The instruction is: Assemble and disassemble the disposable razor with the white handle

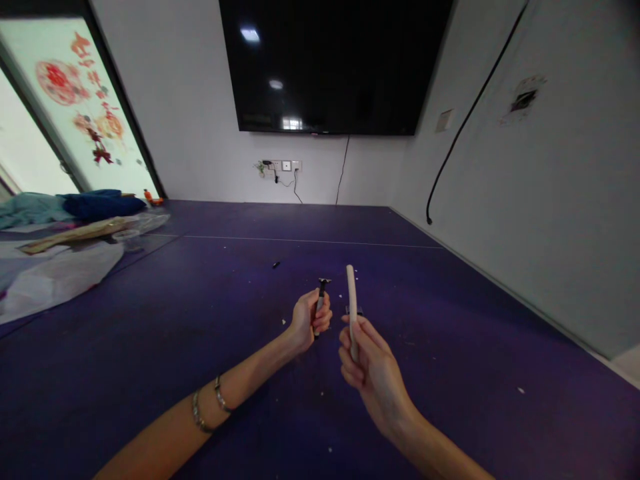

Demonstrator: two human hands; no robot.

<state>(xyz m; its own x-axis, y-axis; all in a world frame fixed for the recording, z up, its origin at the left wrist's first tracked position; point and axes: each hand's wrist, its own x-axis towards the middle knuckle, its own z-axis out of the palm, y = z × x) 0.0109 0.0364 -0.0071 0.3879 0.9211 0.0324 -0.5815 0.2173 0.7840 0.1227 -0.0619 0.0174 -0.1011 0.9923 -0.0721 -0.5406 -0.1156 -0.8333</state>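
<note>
My left hand (311, 320) is closed around the black and grey handle of a razor (320, 307), its T-shaped head pointing up. My right hand (373, 373) grips the lower part of a long, slightly curved off-white stick (352, 293), which stands nearly upright. What the stick is made of I cannot tell. Razor and stick are apart, side by side above a purple floor (225, 293). Just behind the right hand, a small dark item (361, 311) is partly hidden by the stick and fingers.
Several pale scraps dot the floor, and a small black object (276, 265) lies farther off. At the left are a white plastic sheet (65, 277) and blue cloth (103, 205). A television (330, 67) hangs on the back wall; a black cable (465, 117) dangles at the right.
</note>
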